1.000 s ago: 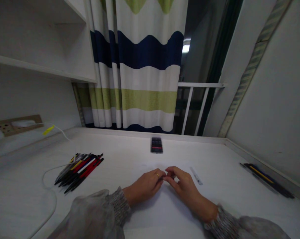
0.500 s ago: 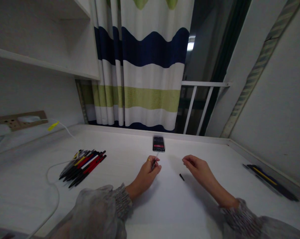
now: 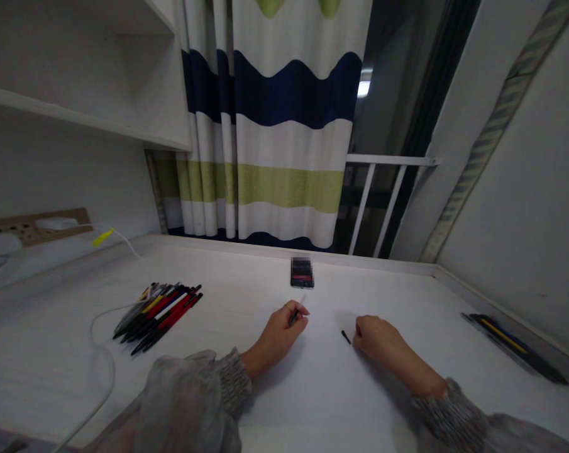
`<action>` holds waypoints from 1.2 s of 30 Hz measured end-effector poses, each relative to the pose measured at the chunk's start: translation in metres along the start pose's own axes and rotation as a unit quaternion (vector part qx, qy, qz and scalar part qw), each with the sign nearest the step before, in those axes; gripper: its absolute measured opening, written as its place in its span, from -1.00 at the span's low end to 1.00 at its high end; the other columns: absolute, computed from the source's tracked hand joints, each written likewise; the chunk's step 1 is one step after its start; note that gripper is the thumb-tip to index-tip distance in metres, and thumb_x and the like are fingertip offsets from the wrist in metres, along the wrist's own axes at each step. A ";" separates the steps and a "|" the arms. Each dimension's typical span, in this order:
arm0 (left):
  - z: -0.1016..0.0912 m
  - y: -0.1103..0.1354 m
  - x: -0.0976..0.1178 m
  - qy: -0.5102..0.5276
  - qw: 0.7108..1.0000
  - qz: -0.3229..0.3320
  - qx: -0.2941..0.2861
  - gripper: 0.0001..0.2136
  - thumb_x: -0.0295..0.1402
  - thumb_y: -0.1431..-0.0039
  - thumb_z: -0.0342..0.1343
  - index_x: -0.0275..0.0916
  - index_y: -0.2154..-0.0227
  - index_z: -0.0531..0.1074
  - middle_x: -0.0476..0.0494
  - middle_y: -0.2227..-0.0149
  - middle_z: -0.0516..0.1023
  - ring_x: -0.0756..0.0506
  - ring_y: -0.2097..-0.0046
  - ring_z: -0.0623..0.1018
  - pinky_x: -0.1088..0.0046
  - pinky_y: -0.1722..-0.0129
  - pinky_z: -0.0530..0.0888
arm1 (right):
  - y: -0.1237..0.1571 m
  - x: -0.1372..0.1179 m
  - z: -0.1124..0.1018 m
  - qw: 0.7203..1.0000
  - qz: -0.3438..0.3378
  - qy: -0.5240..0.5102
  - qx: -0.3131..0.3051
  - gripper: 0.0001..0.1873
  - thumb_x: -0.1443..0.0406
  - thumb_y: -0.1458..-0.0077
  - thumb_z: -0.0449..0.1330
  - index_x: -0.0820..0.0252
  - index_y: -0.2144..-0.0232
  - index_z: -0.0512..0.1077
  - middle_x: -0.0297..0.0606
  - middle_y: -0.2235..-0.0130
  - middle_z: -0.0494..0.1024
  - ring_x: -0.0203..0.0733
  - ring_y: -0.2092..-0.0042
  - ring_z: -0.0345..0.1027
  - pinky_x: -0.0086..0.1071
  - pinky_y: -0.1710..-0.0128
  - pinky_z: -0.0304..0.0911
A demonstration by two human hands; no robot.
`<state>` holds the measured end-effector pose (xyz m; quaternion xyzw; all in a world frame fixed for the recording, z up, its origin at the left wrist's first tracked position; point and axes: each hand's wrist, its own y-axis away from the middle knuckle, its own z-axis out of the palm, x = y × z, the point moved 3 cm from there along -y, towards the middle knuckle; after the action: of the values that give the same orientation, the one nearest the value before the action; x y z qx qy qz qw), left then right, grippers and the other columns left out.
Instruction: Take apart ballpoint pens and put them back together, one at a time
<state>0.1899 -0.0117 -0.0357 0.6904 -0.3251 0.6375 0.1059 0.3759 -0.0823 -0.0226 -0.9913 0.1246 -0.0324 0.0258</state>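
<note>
My left hand (image 3: 280,330) is closed round a slim pen (image 3: 303,300), whose pale, clear-looking end sticks up past the fingertips and whose darker part lies between thumb and fingers. A ring shows on one finger of this hand. On the white desk (image 3: 312,390) lies a small black pen part (image 3: 345,337). My right hand (image 3: 378,340) rests low just to the right of that part, back of the hand up and fingers curled under. Its fingertips are hidden, so what they hold, if anything, cannot be seen.
A bundle of several pens (image 3: 159,318) lies at the left, near a white cable (image 3: 109,365). A phone (image 3: 302,272) is at the back edge. More dark pens (image 3: 515,346) lie by the right wall. A power strip (image 3: 27,228) is mounted at left.
My right hand has come down and nearer to me, turning its fingers under beside the small black part. My left hand has lowered slightly, still with the pen.
</note>
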 end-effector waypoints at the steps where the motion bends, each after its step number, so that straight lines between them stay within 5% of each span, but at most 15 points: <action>1: 0.000 0.000 0.000 -0.003 1.000 -0.002 0.001 -0.91 -0.37 0.00 -0.01 -0.27 0.41 0.27 0.07 0.53 0.22 0.06 0.47 0.25 0.56 0.45 0.20 | 0.000 0.000 -0.002 1.000 0.004 -0.009 0.002 -0.76 0.44 0.12 -0.01 0.33 0.47 0.46 0.02 0.39 0.52 -0.06 0.35 0.39 -0.36 0.46 0.05; 7: 0.001 0.000 0.000 0.001 1.000 -0.001 -0.001 -0.91 -0.38 0.00 0.00 -0.27 0.41 0.28 0.07 0.53 0.23 0.06 0.46 0.26 0.55 0.44 0.21 | -0.002 -0.005 -0.009 0.990 -0.033 -0.134 0.023 -0.83 0.42 0.11 0.02 0.26 0.48 0.41 -0.19 0.46 0.51 -0.22 0.43 0.32 -0.43 0.47 0.04; 22: 0.003 0.001 -0.002 -0.030 0.999 -0.022 -0.014 -0.87 -0.35 0.00 0.02 -0.29 0.39 0.34 0.05 0.52 0.30 0.04 0.44 0.30 0.55 0.42 0.24 | 0.006 -0.020 -0.003 0.989 -0.073 -0.116 0.051 -0.80 0.51 0.22 0.00 0.23 0.53 0.36 -0.21 0.51 0.47 -0.24 0.46 0.29 -0.44 0.51 -0.02; 28: 0.005 0.003 0.001 -0.047 0.997 -0.023 -0.052 -0.78 -0.26 0.05 0.10 -0.29 0.36 0.41 0.01 0.48 0.38 0.02 0.42 0.33 0.53 0.41 0.25 | 0.015 -0.036 -0.018 0.922 -0.182 -0.330 0.085 -0.91 0.41 0.11 0.04 0.20 0.54 0.33 -0.33 0.51 0.45 -0.31 0.46 0.29 -0.47 0.46 0.15; 36: 0.009 0.005 0.004 -0.006 0.995 -0.002 -0.095 -0.87 -0.32 0.04 0.10 -0.29 0.45 0.41 0.00 0.48 0.42 0.04 0.44 0.34 0.55 0.43 0.25 | 0.026 -0.049 -0.023 0.892 -0.241 -0.363 0.122 -0.91 0.36 0.04 0.05 0.20 0.52 0.34 -0.33 0.48 0.45 -0.31 0.42 0.33 -0.46 0.41 0.22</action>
<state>0.1942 -0.0216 -0.0348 0.6814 -0.3835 0.5998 0.1701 0.3210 -0.0960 -0.0039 -0.9227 -0.1411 0.3095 0.1815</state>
